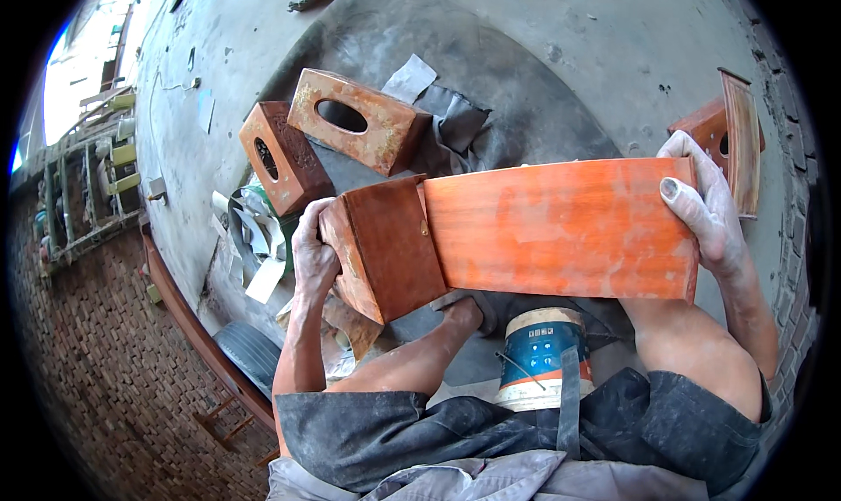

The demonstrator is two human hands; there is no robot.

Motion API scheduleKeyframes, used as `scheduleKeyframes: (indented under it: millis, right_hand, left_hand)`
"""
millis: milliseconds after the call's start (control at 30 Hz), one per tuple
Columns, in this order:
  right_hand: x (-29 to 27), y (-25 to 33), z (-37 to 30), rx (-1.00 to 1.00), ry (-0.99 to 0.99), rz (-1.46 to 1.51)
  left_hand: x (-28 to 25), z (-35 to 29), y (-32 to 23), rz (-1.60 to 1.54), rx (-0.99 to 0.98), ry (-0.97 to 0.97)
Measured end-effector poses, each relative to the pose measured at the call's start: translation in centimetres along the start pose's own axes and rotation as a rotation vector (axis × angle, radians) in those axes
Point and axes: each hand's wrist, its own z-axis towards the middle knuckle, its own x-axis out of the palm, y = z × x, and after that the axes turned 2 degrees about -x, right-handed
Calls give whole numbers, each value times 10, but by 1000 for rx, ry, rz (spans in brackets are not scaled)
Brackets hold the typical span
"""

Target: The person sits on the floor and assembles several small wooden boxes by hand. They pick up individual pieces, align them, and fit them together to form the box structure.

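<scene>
Head view.

Item 1: brown box [399, 251], centre left of the frame, raised and tilted; dark reddish top face, pale worn patches down its left side.

Item 2: orange panel [561, 229], centre to right of the frame, long, glossy, with pale dull smears. Its left end meets the right edge of the brown box; whether the two are joined cannot be told.

Item 3: left hand [314, 251], whitened with dust. Grip curled tight on the upper left edge of the brown box; thumb not clearly seen.

Item 4: right hand [717, 212], likewise dusty. Grip pinching the right end of the orange panel, thumb laid toward the upper face, other fingers partly hidden behind the end.

Item 5: worn box [377, 124], upper left of centre, blotched, oval hole in one face.

Item 6: carved box [293, 159], just left of the worn box, darker, also with an oval hole.

Item 7: dark cloth [460, 120], crumpled, right of the worn box; pale sheet [409, 79] just above.

Item 8: dark mat [508, 81], upper centre, on the grey floor.

Item 9: bucket [530, 356], lower centre, blue, white and orange, between the legs.

Item 10: paper scraps [265, 279], left of the left hand.

Item 11: tyre [250, 352], lower left.

Item 12: board [743, 146], upper right, near a reddish piece [705, 133].
</scene>
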Motion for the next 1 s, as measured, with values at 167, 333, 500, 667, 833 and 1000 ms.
scheduleKeyframes:
  millis: [167, 333, 500, 667, 833, 1000]
  right_hand:
    - [2, 4, 1, -28, 4, -69]
    - [5, 9, 2, -21, -3, -65]
    - [6, 8, 3, -20, 12, -80]
    - [8, 4, 5, -31, -3, -56]
    - [8, 6, 5, -16, 6, -29]
    - [9, 5, 7, -49, 1, -110]
  left_hand:
    - [1, -1, 10, -67, -24, 11]
    - [-1, -1, 12, -68, -8, 16]
    - [-2, -2, 19, -56, -16, 32]
    - [-2, -4, 19, -69, -27, 32]
    - [-2, -5, 17, -60, -43, 34]
    - [-1, -5, 16, -56, -41, 41]
